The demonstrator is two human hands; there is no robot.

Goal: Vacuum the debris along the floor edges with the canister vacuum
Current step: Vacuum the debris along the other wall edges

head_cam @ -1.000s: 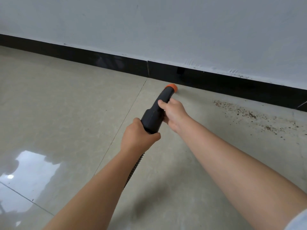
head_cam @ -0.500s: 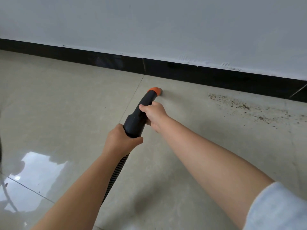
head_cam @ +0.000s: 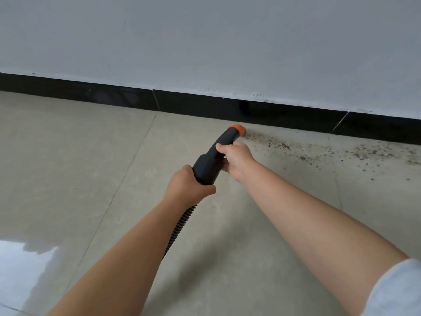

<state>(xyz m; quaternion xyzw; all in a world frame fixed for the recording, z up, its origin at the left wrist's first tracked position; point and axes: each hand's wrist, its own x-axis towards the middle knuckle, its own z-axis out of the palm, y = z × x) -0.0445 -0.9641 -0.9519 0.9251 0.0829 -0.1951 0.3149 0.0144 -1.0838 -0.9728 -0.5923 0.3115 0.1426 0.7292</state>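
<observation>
I hold a black vacuum nozzle [head_cam: 210, 161] with an orange tip [head_cam: 237, 128] pointed down at the floor beside the black baseboard [head_cam: 227, 106]. My left hand [head_cam: 185, 187] grips its wide rear end, where the ribbed black hose [head_cam: 180, 226] runs back under my forearm. Farther forward, my right hand [head_cam: 235, 158] grips the nozzle's neck. The orange tip touches the left end of a trail of brown debris [head_cam: 319, 150] that spreads to the right along the baseboard. The canister itself is out of view.
Beige glossy floor tiles [head_cam: 79, 167] stretch left and toward me, with a bright window reflection [head_cam: 25, 270] at lower left. A white wall [head_cam: 205, 42] rises above the baseboard. Scattered specks [head_cam: 387, 169] lie farther out from the wall at the right.
The nozzle has moved right along the baseboard, from well left of the debris to its left end. Both hands kept their grip and the view shifted right.
</observation>
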